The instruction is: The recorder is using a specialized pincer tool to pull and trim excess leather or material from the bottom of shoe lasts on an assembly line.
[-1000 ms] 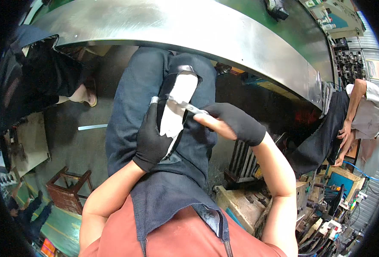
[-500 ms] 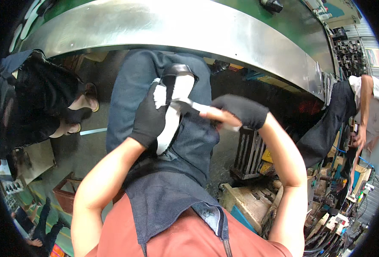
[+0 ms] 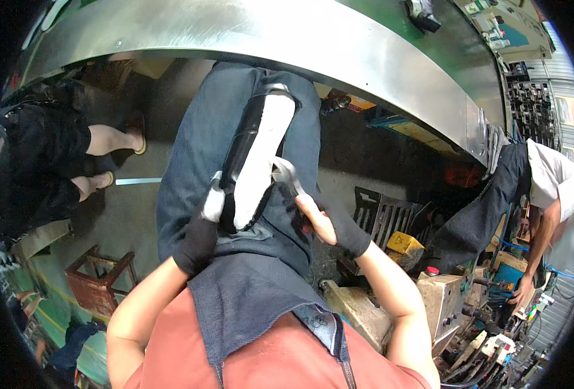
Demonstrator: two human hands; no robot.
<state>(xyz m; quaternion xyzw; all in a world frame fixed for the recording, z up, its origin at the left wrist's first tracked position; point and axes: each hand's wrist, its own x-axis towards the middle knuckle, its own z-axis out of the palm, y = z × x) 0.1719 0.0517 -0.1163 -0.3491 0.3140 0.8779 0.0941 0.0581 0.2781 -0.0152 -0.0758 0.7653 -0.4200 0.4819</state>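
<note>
A black shoe lies sole up along my thighs, its long white insole facing me. My left hand, in a black glove with white covering on the fingers, is closed against the shoe's left side near its lower end. Gripped in my gloved right hand, whose thumb is bare, is a tool with a curved grey metal end. That end meets the right edge of the insole at about mid-length. The tool's handle is mostly hidden in my fingers, so its exact kind cannot be made out.
A shiny metal-edged bench with a green top runs ahead of my knees. Another person's legs are at left, near a brown stool. At right, a person bends over machinery; a yellow block sits closer.
Both hands have come down toward me. My left hand moved from mid-shoe to its lower end, showing more of the black side. The blurred tool has swung to the insole's right edge.
</note>
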